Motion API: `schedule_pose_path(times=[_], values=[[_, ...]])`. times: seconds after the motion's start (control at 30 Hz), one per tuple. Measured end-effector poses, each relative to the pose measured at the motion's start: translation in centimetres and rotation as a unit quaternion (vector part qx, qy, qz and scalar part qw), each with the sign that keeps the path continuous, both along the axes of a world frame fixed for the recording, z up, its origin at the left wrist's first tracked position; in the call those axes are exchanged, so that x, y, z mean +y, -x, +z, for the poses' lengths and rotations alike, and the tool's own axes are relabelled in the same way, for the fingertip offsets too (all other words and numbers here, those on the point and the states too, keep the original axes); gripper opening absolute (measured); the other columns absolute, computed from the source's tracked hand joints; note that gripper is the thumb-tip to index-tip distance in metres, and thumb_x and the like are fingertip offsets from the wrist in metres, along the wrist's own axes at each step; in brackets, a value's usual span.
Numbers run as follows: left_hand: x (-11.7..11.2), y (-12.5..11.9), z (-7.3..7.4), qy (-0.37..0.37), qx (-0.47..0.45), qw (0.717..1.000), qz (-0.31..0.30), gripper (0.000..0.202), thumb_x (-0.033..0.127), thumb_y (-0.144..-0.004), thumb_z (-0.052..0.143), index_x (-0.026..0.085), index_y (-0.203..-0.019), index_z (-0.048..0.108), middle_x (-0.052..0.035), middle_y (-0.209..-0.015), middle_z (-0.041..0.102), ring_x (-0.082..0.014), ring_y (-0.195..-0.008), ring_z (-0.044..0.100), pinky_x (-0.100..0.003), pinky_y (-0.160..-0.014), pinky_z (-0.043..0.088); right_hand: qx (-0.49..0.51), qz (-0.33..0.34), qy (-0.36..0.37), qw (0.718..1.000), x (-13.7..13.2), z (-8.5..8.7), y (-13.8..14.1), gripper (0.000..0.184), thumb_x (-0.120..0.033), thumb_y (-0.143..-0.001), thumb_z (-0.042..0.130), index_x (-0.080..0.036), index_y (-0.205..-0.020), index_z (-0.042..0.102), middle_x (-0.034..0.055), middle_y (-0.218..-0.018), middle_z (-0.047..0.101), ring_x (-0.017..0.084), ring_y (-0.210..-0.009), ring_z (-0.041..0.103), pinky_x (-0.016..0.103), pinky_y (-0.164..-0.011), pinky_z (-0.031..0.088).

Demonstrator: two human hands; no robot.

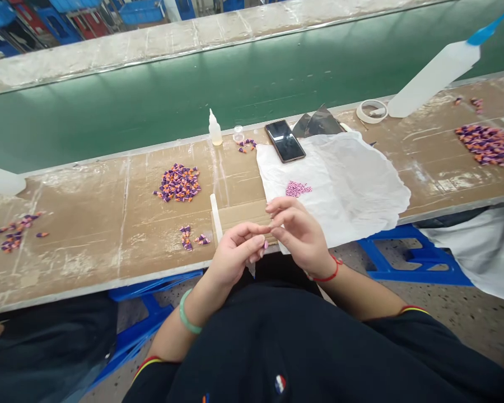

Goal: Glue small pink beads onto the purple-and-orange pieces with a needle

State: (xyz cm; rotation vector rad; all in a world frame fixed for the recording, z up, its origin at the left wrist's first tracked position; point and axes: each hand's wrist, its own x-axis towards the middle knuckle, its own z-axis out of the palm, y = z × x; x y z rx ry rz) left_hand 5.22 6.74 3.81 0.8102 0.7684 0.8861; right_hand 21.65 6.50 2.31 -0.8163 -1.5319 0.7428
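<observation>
My left hand (238,249) is closed in a pinch over the front edge of the table, and a small pinkish-purple piece (265,244) shows at its fingertips. Right beside it, my right hand (297,230) has thumb and fingers brought together near the left fingertips; whatever they hold is too small or hidden. Under the hands lies a piece of cardboard (239,217) with a white strip (216,215) along its left side. Just beyond them, a little heap of tiny pink pieces (297,189) rests on a white sheet (344,179). A few purple-and-orange pieces (186,238) lie left of the cardboard.
A larger pile of purple-and-orange pieces (178,183) sits to the left. Behind stand a small dropper bottle (214,130), a phone (284,141), a tape roll (372,111) and a big tilted white bottle (434,78). Another pile (489,144) lies far right. A green belt (218,87) runs behind.
</observation>
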Motion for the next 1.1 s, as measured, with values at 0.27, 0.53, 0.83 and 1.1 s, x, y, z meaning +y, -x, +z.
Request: schedule_pose_path(times=[0.27,0.53,0.83,1.1], values=[[0.0,-0.7,0.1,-0.211,0.188,0.953,0.11,0.014,0.029,-0.082,0.069,0.015,-0.077,0.069,-0.0002,-0.066,0.064,-0.009,-0.056,0.053,-0.02,-0.054,0.043,0.256,0.053,0.284,0.923,-0.7,-0.5,2.0,0.024,-0.041,-0.083,0.079,-0.022,-0.077,0.066,0.0045,-0.111,0.056,0.018,-0.094,0.057,0.032,-0.085,0.053],[0.1,-1.2,-1.0,-0.247,0.216,0.93,0.168,0.013,0.027,-0.08,0.065,0.017,-0.072,0.063,0.0017,-0.063,0.061,-0.0082,-0.054,0.049,-0.02,-0.051,0.041,0.244,0.018,0.269,0.932,-0.9,-0.8,3.1,0.017,-0.037,-0.083,0.074,-0.023,-0.08,0.065,0.0029,-0.101,0.055,0.017,-0.092,0.057,0.031,-0.087,0.052],[0.4,0.6,0.3,-0.19,0.223,0.955,0.05,0.015,0.029,-0.075,0.065,0.017,-0.068,0.059,0.0028,-0.057,0.054,-0.0082,-0.049,0.044,-0.021,-0.047,0.036,-0.109,0.088,0.2,0.97,1.0,2.8,-1.1,0.012,-0.025,-0.087,0.059,-0.019,-0.076,0.059,-0.001,-0.07,0.057,0.013,-0.064,0.05,0.026,-0.06,0.04],[0.7,1.4,0.8,-0.184,0.269,0.944,-0.047,0.017,0.031,-0.075,0.063,0.016,-0.068,0.059,0.0026,-0.058,0.053,-0.0071,-0.05,0.041,-0.021,-0.048,0.032,-0.17,0.136,0.21,0.953,0.9,3.1,-0.9,0.009,-0.02,-0.079,0.054,-0.019,-0.07,0.054,-0.0015,-0.065,0.056,0.012,-0.06,0.048,0.025,-0.057,0.039]])
